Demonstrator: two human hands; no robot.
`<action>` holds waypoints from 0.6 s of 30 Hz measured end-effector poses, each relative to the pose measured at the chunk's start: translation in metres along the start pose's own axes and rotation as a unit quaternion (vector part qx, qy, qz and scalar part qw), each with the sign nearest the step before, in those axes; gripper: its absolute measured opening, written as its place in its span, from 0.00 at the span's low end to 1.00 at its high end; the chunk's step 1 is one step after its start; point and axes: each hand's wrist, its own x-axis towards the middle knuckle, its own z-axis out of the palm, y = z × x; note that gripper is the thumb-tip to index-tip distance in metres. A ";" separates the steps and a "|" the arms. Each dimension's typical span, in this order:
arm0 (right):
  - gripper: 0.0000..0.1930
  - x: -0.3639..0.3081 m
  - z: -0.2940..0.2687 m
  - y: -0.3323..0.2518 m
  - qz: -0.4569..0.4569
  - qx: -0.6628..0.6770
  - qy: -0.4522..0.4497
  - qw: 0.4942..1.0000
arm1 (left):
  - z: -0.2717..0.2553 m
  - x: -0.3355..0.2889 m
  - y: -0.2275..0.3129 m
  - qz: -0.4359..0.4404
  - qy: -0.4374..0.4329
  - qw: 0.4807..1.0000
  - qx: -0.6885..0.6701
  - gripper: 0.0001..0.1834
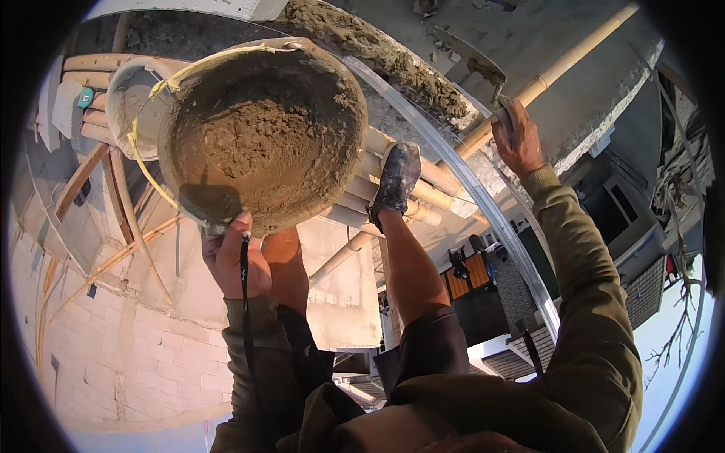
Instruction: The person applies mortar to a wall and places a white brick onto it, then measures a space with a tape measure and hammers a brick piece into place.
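Note:
My left hand (pixel 238 264) grips the near rim of a mortar bucket (pixel 180 132), thumb over the edge. The bucket tilts toward me and shows wet brown mortar (pixel 260 143) inside; its yellowish handle (pixel 219 57) lies against the far and left sides of the rim. To the right, my right hand (pixel 517 140) is closed around the handle of a trowel (pixel 464 53). The trowel's blade points away to the far left, with mortar stuck near its handle end. It is held over a grey ledge, beside a strip of rough mortar (pixel 408 68).
A second, pale bucket (pixel 132 106) stands behind the first, on bamboo poles (pixel 94 79). A long metal bar (pixel 453 162) runs between my hands. One bamboo pole (pixel 578 53) crosses the far right. My foot (pixel 398 177) rests on bamboo, with lower ground visible beneath.

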 end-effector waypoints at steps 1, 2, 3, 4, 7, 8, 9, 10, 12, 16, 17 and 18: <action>0.15 0.003 -0.018 -0.039 -0.045 0.027 0.005 0.999 | 0.005 0.002 0.002 0.002 -0.011 1.000 -0.023 0.11; 0.17 0.011 -0.030 -0.076 -0.100 0.022 -0.022 0.994 | -0.005 0.007 -0.006 0.060 -0.040 0.995 0.070 0.16; 0.19 0.016 -0.035 -0.108 -0.107 -0.004 -0.066 0.992 | -0.004 0.008 -0.005 0.067 -0.050 0.993 0.082 0.19; 0.20 0.029 -0.029 -0.143 -0.167 -0.042 -0.089 0.981 | -0.007 0.008 -0.003 0.077 -0.053 0.991 0.095 0.22; 0.22 0.064 0.021 -0.222 -0.243 -0.161 -0.134 0.947 | 0.002 0.006 0.005 0.071 -0.063 0.995 0.016 0.29; 0.20 0.077 0.043 -0.240 -0.221 -0.194 -0.123 0.948 | -0.002 0.009 0.001 0.106 -0.069 0.991 0.041 0.28; 0.19 0.088 0.061 -0.256 -0.199 -0.223 -0.110 0.948 | 0.003 0.007 0.010 0.132 -0.067 0.987 0.054 0.28; 0.20 0.092 0.076 -0.262 -0.172 -0.234 -0.130 0.948 | 0.011 0.008 0.014 0.155 -0.071 0.983 0.063 0.28; 0.23 0.093 0.103 -0.278 -0.125 -0.238 -0.180 0.946 | 0.021 0.003 0.032 0.193 -0.058 0.976 0.080 0.28; 0.15 0.081 0.073 -0.295 -0.185 -0.264 -0.199 0.926 | 0.006 0.003 0.054 0.219 -0.053 0.961 0.160 0.30; 0.15 0.085 0.069 -0.302 -0.172 -0.266 -0.173 0.933 | 0.004 0.003 0.055 0.223 -0.044 0.963 0.145 0.29; 0.14 0.090 0.062 -0.306 -0.154 -0.272 -0.142 0.939 | 0.006 0.005 0.056 0.229 -0.044 0.964 0.127 0.29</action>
